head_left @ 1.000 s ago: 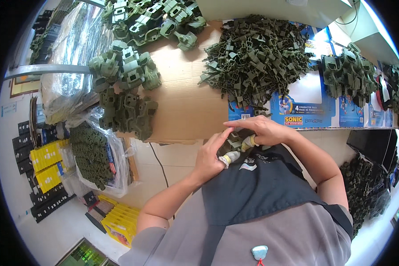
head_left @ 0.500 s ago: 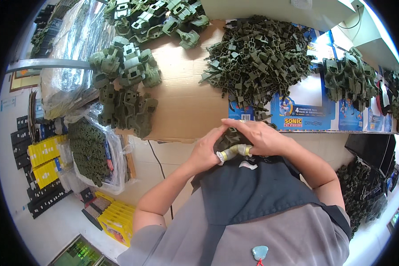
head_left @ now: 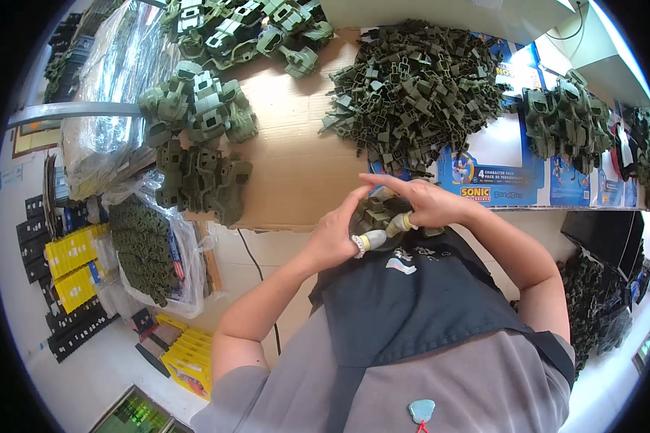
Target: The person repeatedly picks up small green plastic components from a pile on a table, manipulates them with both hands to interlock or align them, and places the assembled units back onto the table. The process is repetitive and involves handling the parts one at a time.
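A dark green moulded plastic part [head_left: 374,211] is held between my two hands in front of my apron, close to the table's near edge. My left hand [head_left: 334,234] closes on its left side. My right hand [head_left: 435,204] grips the other side, and the index fingertips meet over the top. Both thumbs wear pale wraps with yellow bands and press at the near side. My fingers cover much of the part, so its full shape is hidden. Beyond it lies a large heap of small dark green plastic pieces [head_left: 422,94].
Larger green plastic shells [head_left: 209,105] stand in stacks on the table's left, beside bare cardboard [head_left: 289,137]. More green shells [head_left: 567,123] sit at the right on blue printed card [head_left: 487,184]. Left of the table are a plastic-wrapped bundle [head_left: 144,245] and yellow boxes [head_left: 72,267].
My thumbs have moved apart, the right one rising along the part, so more of the green plastic shows between my hands. Both hands remain closed on it.
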Demonstrator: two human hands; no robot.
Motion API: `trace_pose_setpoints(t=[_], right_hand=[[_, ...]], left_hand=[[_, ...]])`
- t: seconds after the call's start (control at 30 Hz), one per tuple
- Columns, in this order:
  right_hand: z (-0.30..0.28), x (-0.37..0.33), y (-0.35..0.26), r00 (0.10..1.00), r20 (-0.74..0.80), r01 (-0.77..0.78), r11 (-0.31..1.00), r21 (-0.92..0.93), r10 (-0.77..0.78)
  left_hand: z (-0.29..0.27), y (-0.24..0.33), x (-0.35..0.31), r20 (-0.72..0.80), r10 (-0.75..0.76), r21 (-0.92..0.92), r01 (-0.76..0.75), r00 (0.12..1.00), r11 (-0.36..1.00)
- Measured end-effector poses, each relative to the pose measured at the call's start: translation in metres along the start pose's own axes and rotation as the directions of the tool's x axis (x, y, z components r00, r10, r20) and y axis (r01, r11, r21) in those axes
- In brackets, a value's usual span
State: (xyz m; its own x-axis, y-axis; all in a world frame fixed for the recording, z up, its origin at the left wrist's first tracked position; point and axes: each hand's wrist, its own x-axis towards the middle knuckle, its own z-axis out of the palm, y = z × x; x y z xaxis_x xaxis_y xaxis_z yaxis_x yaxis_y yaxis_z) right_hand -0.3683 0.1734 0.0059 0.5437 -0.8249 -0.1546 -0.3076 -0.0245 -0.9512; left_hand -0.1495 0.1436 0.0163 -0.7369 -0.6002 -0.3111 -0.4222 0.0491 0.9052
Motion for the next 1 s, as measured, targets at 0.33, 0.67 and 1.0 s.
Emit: trace_pose_setpoints(t=[0.33, 0.67, 1.0], right_hand=[[-0.006, 0.012, 0.002, 0.997, -0.029, -0.070, 0.994, 0.079, 0.072], [0.040, 0.067, -0.042, 0.819, -0.556, 0.171, 0.864, 0.474, 0.142], [0.069, 0.165, -0.107, 0.938, -0.050, -0.336, 0.937, 0.096, 0.342]], left_hand=[[-0.011, 0.008, 0.002, 0.039, -0.081, 0.020, 0.080, 0.996, 0.997], [-0.044, -0.027, -0.004, -0.436, 0.248, -0.383, -0.428, 0.865, 0.819], [-0.138, -0.091, -0.083, -0.284, 0.115, -0.268, -0.194, 0.952, 0.944]])
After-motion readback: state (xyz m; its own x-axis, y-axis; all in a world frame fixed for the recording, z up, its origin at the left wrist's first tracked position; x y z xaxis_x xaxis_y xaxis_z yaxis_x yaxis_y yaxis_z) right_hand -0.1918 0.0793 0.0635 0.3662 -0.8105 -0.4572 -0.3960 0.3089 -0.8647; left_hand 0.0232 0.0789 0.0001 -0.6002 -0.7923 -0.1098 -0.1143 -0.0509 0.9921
